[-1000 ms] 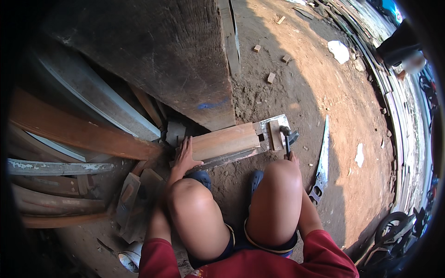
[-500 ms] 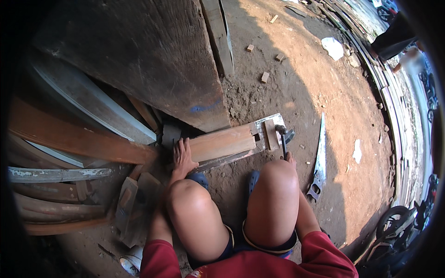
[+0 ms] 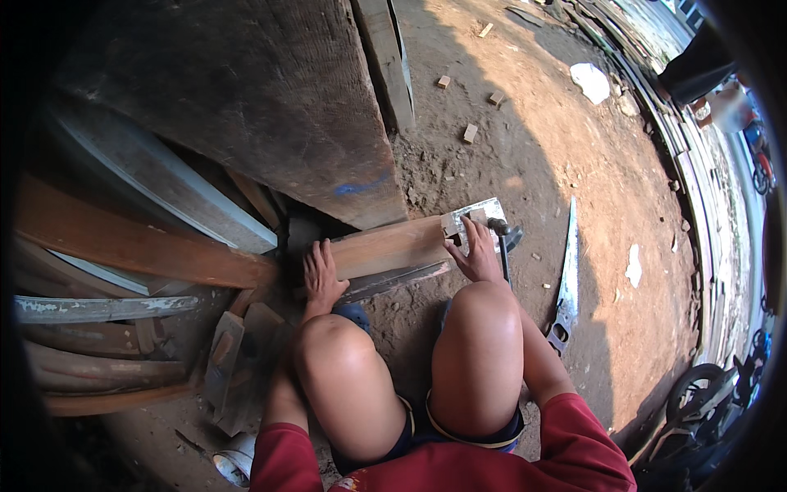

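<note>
A smooth plank with a notched right end lies across a darker timber on the ground in front of my knees. My left hand rests on the plank's left end, fingers stretched out. At the notched end is my right hand, thumb and fingers apart, the thumb by the notch. A small wooden block shows beyond its fingers, partly covered by them. Just right of that hand is a hammer, its head by the white-painted board and its handle toward my right knee.
A handsaw lies on the dirt to the right. Several wood offcuts are scattered farther off. A large dark timber slab and stacked curved wooden pieces fill the left. Another person is at the far right, near motorbikes.
My right hand has left the hammer's handle and moved left and away from me to the plank's notched end. My left hand stays at the other end.
</note>
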Available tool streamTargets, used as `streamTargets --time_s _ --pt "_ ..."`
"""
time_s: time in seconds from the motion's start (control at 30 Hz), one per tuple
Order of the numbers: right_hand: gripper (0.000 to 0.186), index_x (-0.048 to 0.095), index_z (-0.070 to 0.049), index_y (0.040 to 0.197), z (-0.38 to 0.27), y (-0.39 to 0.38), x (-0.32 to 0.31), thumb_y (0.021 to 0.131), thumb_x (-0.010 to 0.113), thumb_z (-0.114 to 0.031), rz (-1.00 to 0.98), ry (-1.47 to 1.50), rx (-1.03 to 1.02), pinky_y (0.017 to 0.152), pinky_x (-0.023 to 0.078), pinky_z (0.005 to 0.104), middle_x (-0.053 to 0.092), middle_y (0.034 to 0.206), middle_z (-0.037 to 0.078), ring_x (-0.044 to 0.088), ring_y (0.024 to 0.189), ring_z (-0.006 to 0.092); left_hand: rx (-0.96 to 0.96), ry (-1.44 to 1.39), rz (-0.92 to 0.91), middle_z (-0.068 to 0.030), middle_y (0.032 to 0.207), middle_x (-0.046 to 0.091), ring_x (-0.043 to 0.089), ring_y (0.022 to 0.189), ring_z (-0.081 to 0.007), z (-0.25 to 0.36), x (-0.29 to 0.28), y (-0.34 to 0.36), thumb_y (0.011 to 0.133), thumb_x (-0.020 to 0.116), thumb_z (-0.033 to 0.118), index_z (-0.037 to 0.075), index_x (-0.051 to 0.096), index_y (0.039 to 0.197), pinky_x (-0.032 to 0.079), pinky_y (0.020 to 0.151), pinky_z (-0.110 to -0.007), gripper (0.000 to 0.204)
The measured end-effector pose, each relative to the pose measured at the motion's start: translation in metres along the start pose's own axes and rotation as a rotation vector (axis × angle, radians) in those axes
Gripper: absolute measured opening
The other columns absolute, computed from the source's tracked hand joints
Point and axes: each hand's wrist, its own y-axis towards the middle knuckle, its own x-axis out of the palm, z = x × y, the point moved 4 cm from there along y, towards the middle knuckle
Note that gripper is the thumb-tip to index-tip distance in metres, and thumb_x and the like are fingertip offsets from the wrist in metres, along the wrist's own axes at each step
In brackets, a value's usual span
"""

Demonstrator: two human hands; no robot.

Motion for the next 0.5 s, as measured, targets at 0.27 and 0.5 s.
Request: streamTargets --time_s 0.27,0.5 --pt "0.033 0.059 0.000 0.103 0.017 0.026 0.046 0.078 0.069 -0.019 -0.198 0.167 -0.014 0.090 0.045 0.0416 0.063 0.102 0.016 0.054 0.105 0.0343 0.010 0.064 0.042 -0.0197 0.133 0.030 0.039 0.118 -0.0385 0.000 -0.002 -0.003 0.052 0.086 0.027 0.003 0.026 0.139 0.030 0.103 -0.048 0.108" --pt "0.037 0.059 -0.003 0.112 0.012 0.017 0.055 0.076 0.065 -0.010 -0.056 0.242 0.007 0.093 0.044 0.0410 0.056 0.118 0.017 0.052 0.109 0.0359 -0.033 0.030 0.096 -0.0196 0.135 0.028 0.038 0.119 -0.0377 -0.001 -0.002 -0.012 0.059 0.083 0.019 0.003 0.024 0.141 0.034 0.102 -0.046 0.103"
